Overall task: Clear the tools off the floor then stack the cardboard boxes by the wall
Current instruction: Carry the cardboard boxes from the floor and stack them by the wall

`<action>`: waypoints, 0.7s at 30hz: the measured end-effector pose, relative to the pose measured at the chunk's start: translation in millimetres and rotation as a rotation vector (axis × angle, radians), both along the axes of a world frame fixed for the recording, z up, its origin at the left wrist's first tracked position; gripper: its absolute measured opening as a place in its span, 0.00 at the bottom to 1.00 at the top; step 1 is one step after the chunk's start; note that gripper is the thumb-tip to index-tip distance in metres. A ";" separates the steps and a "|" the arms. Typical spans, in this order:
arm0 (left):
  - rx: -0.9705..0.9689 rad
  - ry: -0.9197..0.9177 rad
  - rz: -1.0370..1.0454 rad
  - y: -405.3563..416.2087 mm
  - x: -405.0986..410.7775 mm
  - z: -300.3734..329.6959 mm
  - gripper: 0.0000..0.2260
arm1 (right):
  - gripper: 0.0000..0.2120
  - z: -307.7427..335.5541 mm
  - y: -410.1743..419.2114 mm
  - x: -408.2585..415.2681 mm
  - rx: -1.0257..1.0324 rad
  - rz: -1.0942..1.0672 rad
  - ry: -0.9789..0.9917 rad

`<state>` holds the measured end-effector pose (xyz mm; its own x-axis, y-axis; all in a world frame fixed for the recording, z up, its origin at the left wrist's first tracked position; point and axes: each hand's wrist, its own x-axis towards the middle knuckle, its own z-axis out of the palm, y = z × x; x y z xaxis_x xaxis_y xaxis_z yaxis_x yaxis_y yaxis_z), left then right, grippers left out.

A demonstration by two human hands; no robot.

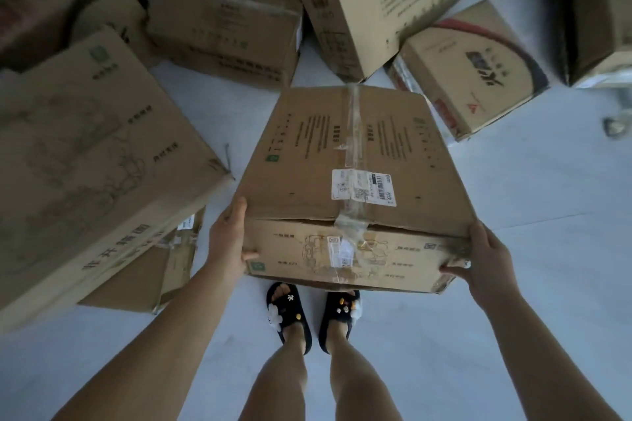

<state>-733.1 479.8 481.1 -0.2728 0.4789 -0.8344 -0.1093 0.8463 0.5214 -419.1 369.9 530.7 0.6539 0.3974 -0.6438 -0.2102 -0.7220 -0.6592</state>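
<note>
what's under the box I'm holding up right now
Below the held box are your feet in black slippers on the pale floor. The toes are partly covered by its near edge. Both hands, left and right, grip its sides.

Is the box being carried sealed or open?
Sealed: the box has both top flaps down, with clear tape along the seam.

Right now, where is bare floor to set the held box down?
Bare floor lies right of the held box, below the red-striped box, and behind the sandalled feet. Left and ahead it is crowded with boxes.
</note>
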 end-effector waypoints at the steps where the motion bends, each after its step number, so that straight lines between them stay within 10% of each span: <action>1: 0.013 0.005 0.007 -4.6 -1.2 23.4 0.16 | 0.14 22.3 -4.3 -2.7 0.001 -0.009 0.001; 12: 0.242 0.050 0.231 -76.7 -46.4 264.1 0.09 | 0.14 212.5 -29.6 -39.8 0.229 0.081 0.005; 21: 0.429 0.102 0.457 -129.0 -29.7 330.1 0.13 | 0.14 267.2 -13.4 -18.8 0.384 0.263 0.068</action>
